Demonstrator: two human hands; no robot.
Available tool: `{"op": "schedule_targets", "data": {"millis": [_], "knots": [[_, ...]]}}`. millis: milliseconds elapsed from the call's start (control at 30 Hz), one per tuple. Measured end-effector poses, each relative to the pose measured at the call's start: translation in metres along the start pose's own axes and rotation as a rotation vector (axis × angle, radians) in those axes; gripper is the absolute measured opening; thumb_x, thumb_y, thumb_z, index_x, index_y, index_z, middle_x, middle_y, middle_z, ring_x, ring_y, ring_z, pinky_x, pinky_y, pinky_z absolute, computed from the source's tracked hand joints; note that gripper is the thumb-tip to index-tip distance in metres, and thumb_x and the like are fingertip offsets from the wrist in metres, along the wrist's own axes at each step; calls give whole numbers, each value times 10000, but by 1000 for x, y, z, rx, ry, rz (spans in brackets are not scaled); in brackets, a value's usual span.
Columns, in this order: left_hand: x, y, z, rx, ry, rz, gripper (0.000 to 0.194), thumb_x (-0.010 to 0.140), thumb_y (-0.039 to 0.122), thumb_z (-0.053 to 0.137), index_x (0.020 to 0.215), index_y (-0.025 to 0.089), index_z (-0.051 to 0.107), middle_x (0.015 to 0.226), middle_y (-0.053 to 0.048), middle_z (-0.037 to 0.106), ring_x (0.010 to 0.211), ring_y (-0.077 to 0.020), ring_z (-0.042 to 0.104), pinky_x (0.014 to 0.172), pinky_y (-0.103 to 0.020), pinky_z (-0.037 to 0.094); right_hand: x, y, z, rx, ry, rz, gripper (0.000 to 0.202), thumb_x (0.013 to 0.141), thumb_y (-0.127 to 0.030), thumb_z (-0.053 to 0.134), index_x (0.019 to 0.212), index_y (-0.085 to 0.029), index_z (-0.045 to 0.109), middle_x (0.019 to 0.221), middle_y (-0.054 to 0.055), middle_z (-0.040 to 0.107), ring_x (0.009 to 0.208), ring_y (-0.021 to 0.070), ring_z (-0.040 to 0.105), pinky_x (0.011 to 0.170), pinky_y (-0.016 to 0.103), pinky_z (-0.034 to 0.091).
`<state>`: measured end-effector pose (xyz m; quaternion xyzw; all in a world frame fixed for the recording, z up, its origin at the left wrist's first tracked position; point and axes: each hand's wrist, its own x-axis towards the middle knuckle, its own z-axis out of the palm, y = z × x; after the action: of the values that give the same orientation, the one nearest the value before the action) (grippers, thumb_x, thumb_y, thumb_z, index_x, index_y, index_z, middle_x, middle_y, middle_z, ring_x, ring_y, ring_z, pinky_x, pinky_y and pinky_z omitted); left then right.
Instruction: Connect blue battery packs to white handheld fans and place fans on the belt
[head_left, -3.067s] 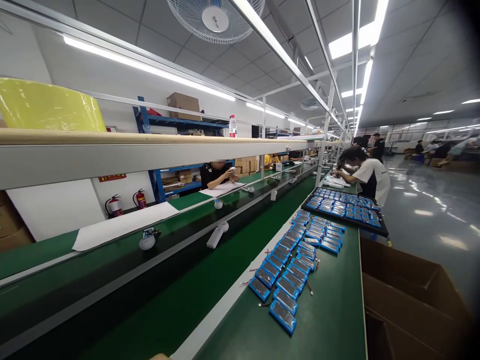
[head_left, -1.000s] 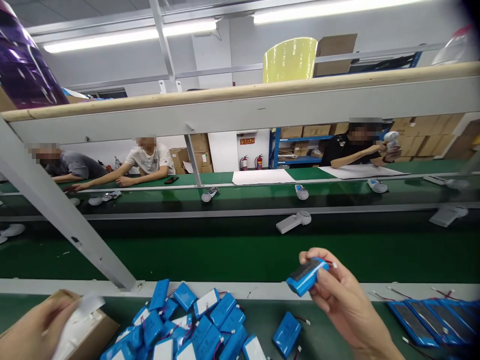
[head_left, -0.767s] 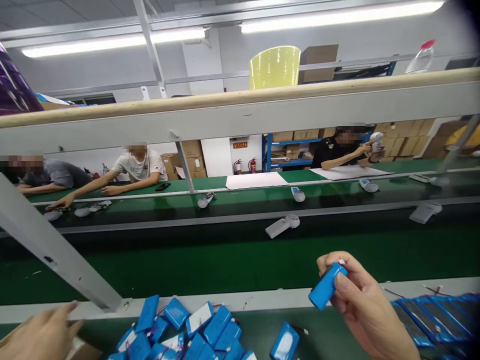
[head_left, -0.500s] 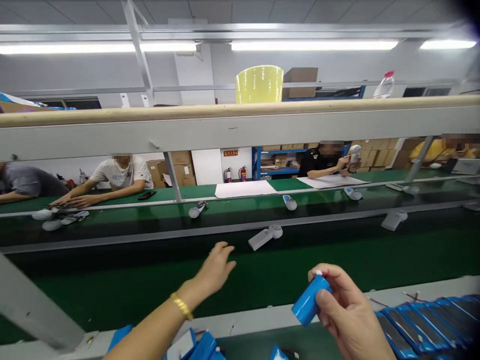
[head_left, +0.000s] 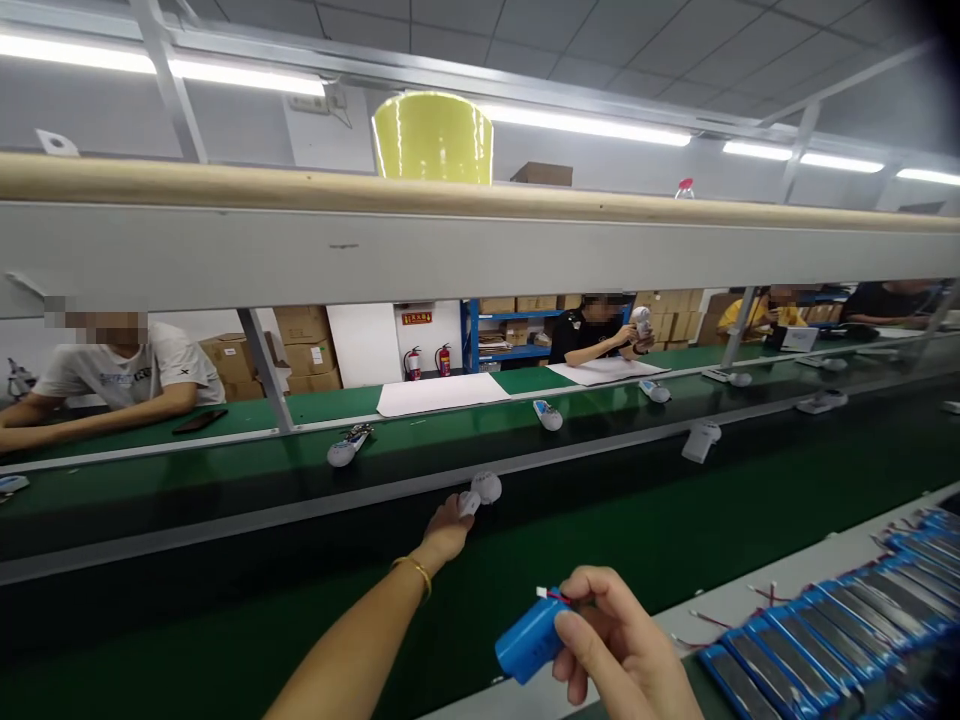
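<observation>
My left hand [head_left: 448, 528], with a gold bracelet at the wrist, is stretched out over the green conveyor belt [head_left: 315, 590]. Its fingers are closed round the handle of a white handheld fan [head_left: 486, 488], whose round head sticks out past them. Nearer to me, my right hand [head_left: 611, 640] pinches a blue cylindrical battery pack [head_left: 529, 640] between thumb and fingers. A short red lead with a white connector comes off the pack's upper end. The battery is tilted and held clear of the belt.
Rows of blue battery packs [head_left: 817, 640] lie at the lower right. More white fans [head_left: 701, 441] rest along the belt and the farther line. A grey rail [head_left: 225, 520] divides the two. An overhead beam [head_left: 450, 250] crosses the view. Co-workers sit opposite, one in black sleeves [head_left: 581, 335].
My left hand has reached forward and closed on the white handheld fan. My right hand still holds the battery pack, now lower and more to the left in view. The view has swung right.
</observation>
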<state>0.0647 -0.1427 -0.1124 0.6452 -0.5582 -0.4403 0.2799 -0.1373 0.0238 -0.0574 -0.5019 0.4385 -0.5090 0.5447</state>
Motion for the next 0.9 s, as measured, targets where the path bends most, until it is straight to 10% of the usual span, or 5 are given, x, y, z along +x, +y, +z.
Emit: {"op": "schedule_targets", "data": {"millis": [133,367,533,900], "knots": [[-66,8,-3,-333,-239,9,518,939,497,288,1268,125,434,1254,-164,525,1104,-244,553,888,-365,466,1,1,5,-141,38,-114,380,844,-558,537,981,-204,521,662,14,578,610,163,542,549,278,436],[-168,21,1,-1110,-502,-90,325,887,361,550,1119,135,567,902,-65,628,731,-146,602,672,-266,473,-10,0,27,-234,-21,-274,264,895,-452,499,980,-209,555,734,27,614,661,178,591,573,277,455],[-188,17,11,-1138,-415,-74,385,887,434,538,1080,105,589,892,-91,621,730,-153,589,655,-277,474,-20,1,41,-172,-129,-309,231,905,-413,496,965,-200,561,764,25,580,628,161,586,589,279,505],[-210,24,24,-1229,-329,-54,385,880,460,543,1057,120,585,825,-67,617,680,-144,594,625,-268,481,-22,10,55,-183,75,-420,183,866,-363,572,889,-203,655,1156,104,424,900,211,546,625,296,531]]}}
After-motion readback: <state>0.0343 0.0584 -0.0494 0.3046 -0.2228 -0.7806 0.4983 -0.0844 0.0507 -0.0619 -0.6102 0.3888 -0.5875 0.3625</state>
